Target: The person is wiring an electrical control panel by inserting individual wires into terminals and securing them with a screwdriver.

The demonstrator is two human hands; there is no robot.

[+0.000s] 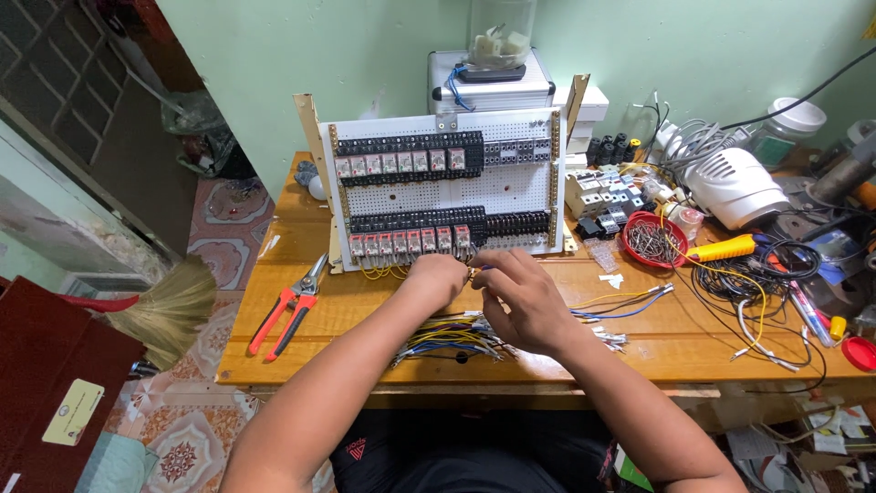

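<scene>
**At the bench front: both hands on fine wiring**

At the lower edge of the white panel (447, 187), the left hand (436, 278) and right hand (522, 297) meet, fingers pinched on a thin wire (472, 271) just below the red relays (411, 243). More loose wires (447, 340) lie beneath the wrists. The wire looks light, limp and easily kinked; best held near its end. Red-handled cutters (290, 309) lie apart, left.

Pale green wall (365, 55), wooden table (675, 342), patterned floor tiles (182, 438)
</scene>
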